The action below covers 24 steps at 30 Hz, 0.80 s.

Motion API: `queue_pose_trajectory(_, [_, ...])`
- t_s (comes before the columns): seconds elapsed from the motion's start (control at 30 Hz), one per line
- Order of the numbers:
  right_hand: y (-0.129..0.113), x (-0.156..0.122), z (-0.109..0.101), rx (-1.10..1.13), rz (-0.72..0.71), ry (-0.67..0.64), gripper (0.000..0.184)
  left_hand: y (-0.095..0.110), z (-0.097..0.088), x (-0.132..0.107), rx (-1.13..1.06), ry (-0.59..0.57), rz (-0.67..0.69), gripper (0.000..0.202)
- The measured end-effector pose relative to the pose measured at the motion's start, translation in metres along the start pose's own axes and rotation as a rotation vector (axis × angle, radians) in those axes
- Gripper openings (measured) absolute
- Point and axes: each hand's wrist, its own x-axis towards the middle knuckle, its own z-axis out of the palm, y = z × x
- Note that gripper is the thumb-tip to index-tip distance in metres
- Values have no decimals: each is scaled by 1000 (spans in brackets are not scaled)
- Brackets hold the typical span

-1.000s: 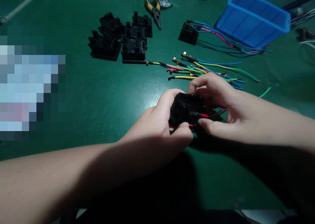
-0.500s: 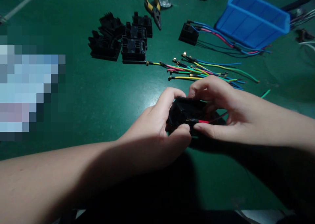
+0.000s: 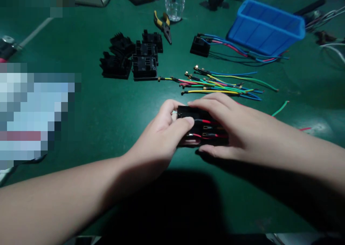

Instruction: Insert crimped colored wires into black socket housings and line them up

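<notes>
My left hand [image 3: 165, 130] is closed around the left end of a black plastic connector housing [image 3: 187, 111], its thumb pressing on the upper face. Over the right side of the housing curves my right hand [image 3: 237, 128], fingers along the far edge and thumb at the near edge, so both hands grip it. Red wires [image 3: 206, 121] with metal terminals lie in the housing's slots and run under my right palm, which hides part of them. Just beyond the hands is a loose bunch of coloured wires [image 3: 215, 85] with crimped terminals.
Several black housings [image 3: 145, 67] stand at the back left. Yellow-handled pliers [image 3: 164, 25] lie near a clear cup [image 3: 175, 4]. A wired black housing [image 3: 200, 46] sits before a blue bin [image 3: 269, 29]. A green wire [image 3: 280, 109] lies to the right.
The housing has turned so its slots with red wires show. My right hand has shifted left and further over it. The camera view has tilted up slightly.
</notes>
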Motion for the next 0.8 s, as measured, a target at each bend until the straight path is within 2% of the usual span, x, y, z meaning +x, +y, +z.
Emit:
queue_pose_trajectory(0.13, [-5, 1, -1, -124, -15, 112, 48, 6, -3, 1, -138, -25, -58, 12])
queue_pose_trajectory(0.33, [8, 2, 4, -98, -119, 138, 42, 7, -6, 1, -153, -43, -46, 22])
queue_pose_trajectory(0.47, [21, 4, 15, -93, -215, 161, 49, 4, -9, 1, 17, -58, -4, 26])
queue_pose_trajectory(0.6, [25, 5, 24, -96, -260, 213, 47, 0, -10, -1, 199, -6, 79, 24])
queue_pose_trajectory(0.8, [23, 5, 24, -134, -252, 254, 37, 0, -11, 1, 211, 22, 78, 24])
